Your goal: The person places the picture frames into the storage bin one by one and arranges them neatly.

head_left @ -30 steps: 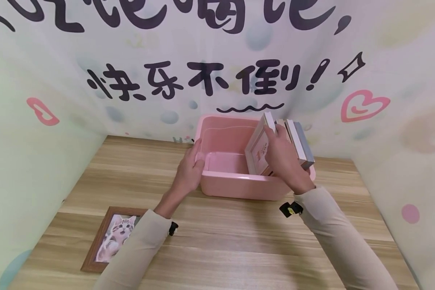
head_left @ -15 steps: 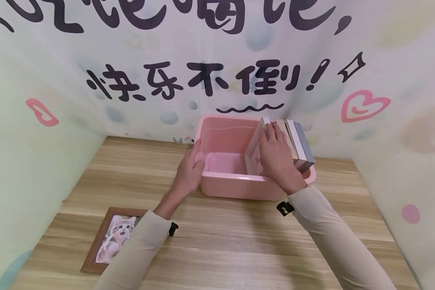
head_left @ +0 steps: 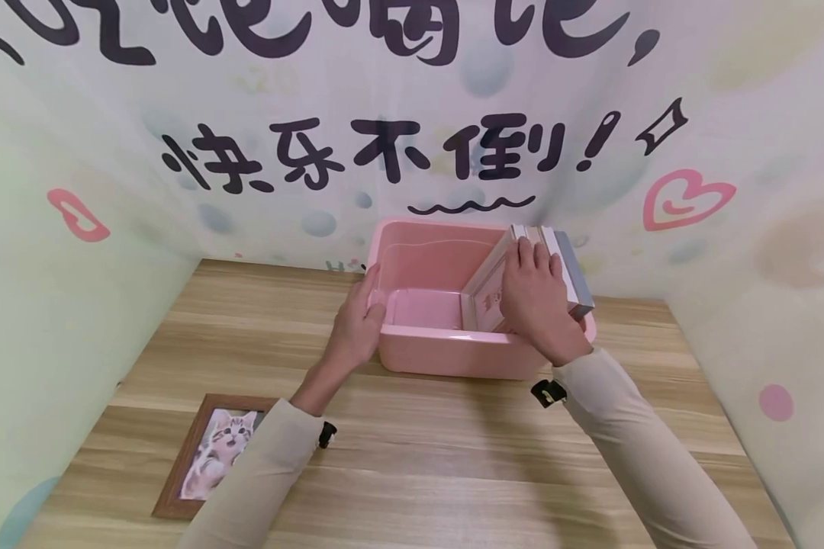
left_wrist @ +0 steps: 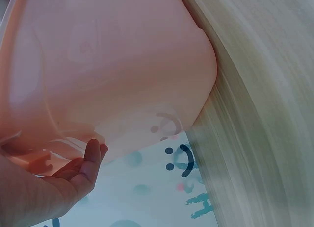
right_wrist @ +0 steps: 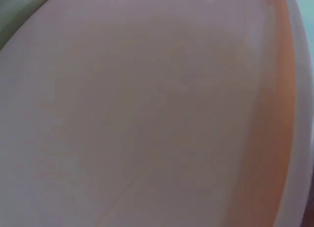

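A pink plastic tub (head_left: 446, 354) stands on the wooden table against the back wall. My left hand (head_left: 358, 320) grips its left rim, thumb toward the inside; in the left wrist view the fingers (left_wrist: 92, 156) curl at the tub's edge. In the right half of the tub, several picture frames stand on edge, leaning right. My right hand (head_left: 535, 297) holds the leftmost one, a white picture frame (head_left: 484, 293), with its fingers over the top edge, close against the others. A grey-edged frame (head_left: 574, 267) is rightmost. The right wrist view shows only the tub's wall (right_wrist: 147, 114).
A brown picture frame (head_left: 185, 457) with a kitten photo lies flat at the table's left front, partly under my left sleeve (head_left: 261, 473). A printed wall cloth (head_left: 281, 221) encloses the table (head_left: 412, 457) at the back and sides.
My right hand has changed from pinching the white frame's top to lying over it. The frame's top has shifted right against the others. The left hand has stayed on the rim.
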A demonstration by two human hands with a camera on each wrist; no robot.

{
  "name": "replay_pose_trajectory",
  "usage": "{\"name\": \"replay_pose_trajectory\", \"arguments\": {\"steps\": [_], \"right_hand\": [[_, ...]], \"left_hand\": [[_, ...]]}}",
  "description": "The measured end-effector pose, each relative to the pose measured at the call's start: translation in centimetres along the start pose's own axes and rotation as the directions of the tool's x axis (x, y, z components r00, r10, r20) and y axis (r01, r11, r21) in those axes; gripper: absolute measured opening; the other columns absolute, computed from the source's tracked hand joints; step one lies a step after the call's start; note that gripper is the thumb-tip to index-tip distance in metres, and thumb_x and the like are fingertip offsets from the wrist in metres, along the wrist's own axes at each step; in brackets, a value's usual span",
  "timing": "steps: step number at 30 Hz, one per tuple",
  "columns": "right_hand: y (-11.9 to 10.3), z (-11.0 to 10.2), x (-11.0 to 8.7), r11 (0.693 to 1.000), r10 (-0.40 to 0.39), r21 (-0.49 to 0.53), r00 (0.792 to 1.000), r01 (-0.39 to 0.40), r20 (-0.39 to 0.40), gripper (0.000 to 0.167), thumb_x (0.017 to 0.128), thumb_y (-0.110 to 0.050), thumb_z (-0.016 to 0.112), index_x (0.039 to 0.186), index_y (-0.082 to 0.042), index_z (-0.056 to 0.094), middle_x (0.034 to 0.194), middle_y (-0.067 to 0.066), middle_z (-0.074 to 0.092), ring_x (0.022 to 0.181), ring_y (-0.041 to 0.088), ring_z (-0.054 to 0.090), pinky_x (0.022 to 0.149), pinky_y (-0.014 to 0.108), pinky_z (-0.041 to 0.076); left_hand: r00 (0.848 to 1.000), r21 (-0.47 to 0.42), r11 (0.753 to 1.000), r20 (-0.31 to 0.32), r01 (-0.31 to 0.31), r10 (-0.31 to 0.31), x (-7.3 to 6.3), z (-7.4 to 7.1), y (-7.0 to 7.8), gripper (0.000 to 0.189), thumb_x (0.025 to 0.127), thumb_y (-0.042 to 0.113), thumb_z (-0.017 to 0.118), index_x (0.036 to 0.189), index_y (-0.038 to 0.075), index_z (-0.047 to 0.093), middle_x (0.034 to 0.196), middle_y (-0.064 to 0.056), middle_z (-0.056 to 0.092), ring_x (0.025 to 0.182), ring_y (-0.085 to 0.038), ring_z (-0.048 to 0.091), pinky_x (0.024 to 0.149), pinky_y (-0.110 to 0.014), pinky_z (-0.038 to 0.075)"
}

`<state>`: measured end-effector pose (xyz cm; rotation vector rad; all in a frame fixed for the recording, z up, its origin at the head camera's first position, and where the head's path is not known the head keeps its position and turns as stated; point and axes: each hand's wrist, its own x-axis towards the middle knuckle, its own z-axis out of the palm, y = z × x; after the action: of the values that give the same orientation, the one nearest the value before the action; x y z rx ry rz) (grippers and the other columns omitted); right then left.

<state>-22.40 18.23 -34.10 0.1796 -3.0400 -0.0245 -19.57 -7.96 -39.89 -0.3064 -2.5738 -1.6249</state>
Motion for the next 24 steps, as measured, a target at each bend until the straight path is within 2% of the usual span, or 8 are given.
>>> {"name": "replay_pose_trajectory", "arguments": {"steps": [5, 10, 12, 19, 24], "right_hand": [[1.2, -0.6, -0.5, 0.995, -0.012, 0.1, 1.0, 0.013, -0.017, 0.067, 0.102, -0.032, 0.048, 0.152, 0.004, 0.023, 0.157, 0.028, 0.023, 0.146, 0.047, 0.019, 0.119, 0.062, 0.014], [3.2, -1.0, -1.4, 0.982, -0.038, 0.178, 0.99, 0.062, -0.135, 0.067, 0.104, -0.041, 0.041, 0.15, 0.006, 0.028, 0.154, 0.032, 0.028, 0.143, 0.048, 0.025, 0.117, 0.06, 0.02], [4.1, -1.0, -1.9, 0.975, -0.022, 0.216, 0.988, 0.055, -0.154, 0.07, 0.104, -0.044, 0.038, 0.152, 0.006, 0.026, 0.154, 0.032, 0.027, 0.142, 0.049, 0.025, 0.116, 0.062, 0.022], [6.8, -0.4, -3.3, 0.94, 0.03, 0.341, 0.995, 0.006, -0.099, 0.078, 0.102, -0.055, 0.034, 0.155, 0.0, 0.022, 0.155, 0.032, 0.023, 0.135, 0.054, 0.033, 0.107, 0.069, 0.031], [7.4, 0.5, -3.8, 0.917, 0.039, 0.398, 0.995, 0.002, -0.093, 0.079, 0.101, -0.058, 0.034, 0.156, -0.003, 0.024, 0.157, 0.03, 0.022, 0.132, 0.054, 0.037, 0.103, 0.071, 0.035]], "left_hand": [[1.0, -0.01, 1.0, 0.0, 0.001, -0.001, -0.1, 0.0, 0.1, 0.063, 0.098, 0.01, 0.037, 0.159, 0.011, 0.022, 0.157, -0.017, 0.031, 0.14, -0.034, 0.038, 0.113, -0.057, 0.032], [1.0, -0.016, 1.0, -0.003, -0.002, 0.002, -0.1, 0.1, 0.1, 0.063, 0.098, 0.009, 0.038, 0.159, 0.011, 0.021, 0.159, -0.017, 0.03, 0.141, -0.035, 0.036, 0.113, -0.057, 0.032], [1.0, -0.015, 1.0, -0.005, -0.003, 0.003, -0.1, 0.0, 0.0, 0.064, 0.097, 0.009, 0.038, 0.159, 0.011, 0.021, 0.159, -0.016, 0.029, 0.142, -0.035, 0.035, 0.113, -0.057, 0.032], [1.0, -0.016, 1.0, -0.005, -0.005, 0.005, -0.1, 0.0, 0.0, 0.064, 0.097, 0.007, 0.039, 0.159, 0.012, 0.021, 0.16, -0.016, 0.028, 0.142, -0.035, 0.034, 0.113, -0.058, 0.032], [1.0, -0.033, 0.999, 0.005, 0.01, -0.009, 0.0, -0.1, -0.1, 0.065, 0.097, 0.01, 0.038, 0.159, 0.017, 0.021, 0.162, -0.013, 0.024, 0.145, -0.033, 0.031, 0.115, -0.057, 0.029]]}}
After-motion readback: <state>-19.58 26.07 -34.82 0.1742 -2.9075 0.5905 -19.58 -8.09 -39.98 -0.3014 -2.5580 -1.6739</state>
